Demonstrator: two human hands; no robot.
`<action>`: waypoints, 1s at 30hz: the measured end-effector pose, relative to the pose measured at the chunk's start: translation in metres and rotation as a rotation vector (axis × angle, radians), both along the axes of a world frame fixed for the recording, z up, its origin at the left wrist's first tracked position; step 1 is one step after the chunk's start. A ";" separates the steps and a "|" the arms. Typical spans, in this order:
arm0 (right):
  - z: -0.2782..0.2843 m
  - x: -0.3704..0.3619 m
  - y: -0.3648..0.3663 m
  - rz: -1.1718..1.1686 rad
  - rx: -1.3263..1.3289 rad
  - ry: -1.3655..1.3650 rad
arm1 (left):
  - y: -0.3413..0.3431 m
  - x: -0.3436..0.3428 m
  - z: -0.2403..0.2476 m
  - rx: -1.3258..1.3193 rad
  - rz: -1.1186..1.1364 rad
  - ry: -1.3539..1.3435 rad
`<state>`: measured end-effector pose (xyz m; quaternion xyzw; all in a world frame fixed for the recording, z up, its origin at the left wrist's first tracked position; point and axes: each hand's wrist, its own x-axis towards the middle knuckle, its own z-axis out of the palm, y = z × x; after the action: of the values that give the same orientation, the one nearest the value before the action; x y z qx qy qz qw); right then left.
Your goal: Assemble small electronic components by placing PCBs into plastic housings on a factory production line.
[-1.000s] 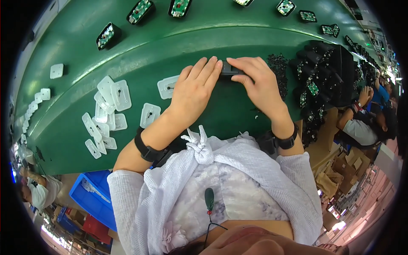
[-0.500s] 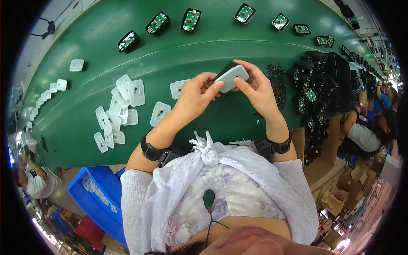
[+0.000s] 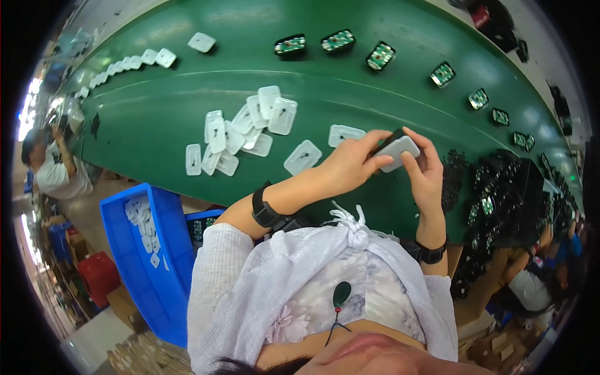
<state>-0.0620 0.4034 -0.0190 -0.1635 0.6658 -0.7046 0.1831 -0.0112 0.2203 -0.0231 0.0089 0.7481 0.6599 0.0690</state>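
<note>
case: held tilted over the counter, white face toward camera, black edge showing
left hand: pinching case's left end
right hand: thumb on case's white face, fingers around its right side
white covers: loose overlapping pile, well left of case
two single covers: left of case, closer than pile
board-filled shells: curved row beyond case
small black parts: scattered patch, right of case
blue bin: lower left of case, white pieces inside
</note>
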 end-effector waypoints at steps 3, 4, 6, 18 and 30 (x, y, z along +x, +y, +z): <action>0.003 0.001 -0.007 0.040 0.044 0.082 | -0.009 0.006 0.006 -0.058 -0.017 -0.031; 0.004 0.000 -0.009 0.058 0.078 0.128 | -0.010 0.009 0.002 -0.090 0.010 0.097; 0.005 0.000 -0.016 0.071 0.083 0.174 | -0.018 0.008 0.008 -0.235 0.025 0.280; -0.010 -0.020 -0.019 0.125 0.105 0.181 | -0.171 -0.047 0.011 0.137 0.547 0.075; -0.029 -0.023 0.005 0.028 0.220 0.093 | -0.305 -0.100 -0.046 -0.082 0.769 -0.249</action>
<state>-0.0848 0.4080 -0.0479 -0.1841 0.7445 -0.6163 0.1787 -0.1112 -0.0843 -0.0689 -0.3543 0.7086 0.6031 -0.0926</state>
